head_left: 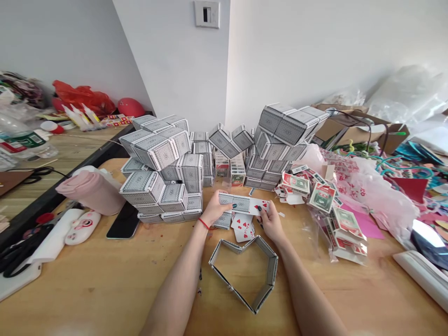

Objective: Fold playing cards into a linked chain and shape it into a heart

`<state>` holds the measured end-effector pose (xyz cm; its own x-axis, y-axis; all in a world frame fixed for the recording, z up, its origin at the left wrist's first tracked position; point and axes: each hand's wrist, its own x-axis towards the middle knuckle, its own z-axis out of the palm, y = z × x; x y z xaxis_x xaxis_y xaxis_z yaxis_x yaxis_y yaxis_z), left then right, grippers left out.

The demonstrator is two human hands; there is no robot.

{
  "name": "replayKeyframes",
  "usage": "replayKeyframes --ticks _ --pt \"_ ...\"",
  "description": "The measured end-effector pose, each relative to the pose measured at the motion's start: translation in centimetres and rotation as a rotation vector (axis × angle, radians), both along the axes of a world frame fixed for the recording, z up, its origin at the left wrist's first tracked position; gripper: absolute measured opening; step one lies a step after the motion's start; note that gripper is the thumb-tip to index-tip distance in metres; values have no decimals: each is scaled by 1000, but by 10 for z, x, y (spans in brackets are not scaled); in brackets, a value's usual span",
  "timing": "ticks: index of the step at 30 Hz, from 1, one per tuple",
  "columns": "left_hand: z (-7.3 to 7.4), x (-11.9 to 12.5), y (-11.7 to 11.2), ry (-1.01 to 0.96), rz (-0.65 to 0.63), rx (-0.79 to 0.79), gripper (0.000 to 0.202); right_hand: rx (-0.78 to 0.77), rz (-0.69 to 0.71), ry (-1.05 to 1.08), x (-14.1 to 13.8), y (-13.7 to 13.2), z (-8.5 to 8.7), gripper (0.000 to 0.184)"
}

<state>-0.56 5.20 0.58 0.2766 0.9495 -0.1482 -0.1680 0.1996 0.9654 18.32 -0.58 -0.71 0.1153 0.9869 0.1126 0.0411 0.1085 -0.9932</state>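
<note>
Between my two hands is a row of playing cards point(241, 203), with patterned backs at the left and a red heart face at the right. My left hand point(217, 211) pinches its left end, thumb on top. My right hand point(269, 219) grips the right end, thumb over the face-up card. Just below lie loose heart cards point(243, 227) and a stack of face-down cards point(223, 221). Nearer to me, between my forearms, a heart-shaped frame made of cards point(273, 271) stands on its edge on the table.
Tall stacks of folded card blocks stand at the left point(161, 149) and right point(287, 123). Card boxes point(322, 196) and plastic bags point(378, 186) crowd the right side. A phone point(123, 220), a pink cloth roll point(93, 190) and a white glue gun-like item point(56, 235) lie left.
</note>
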Motion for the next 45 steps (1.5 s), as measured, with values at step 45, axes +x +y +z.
replayKeyframes --ticks 45 --pt "3 4 0 91 25 77 49 24 -76 -62 -10 6 -12 17"
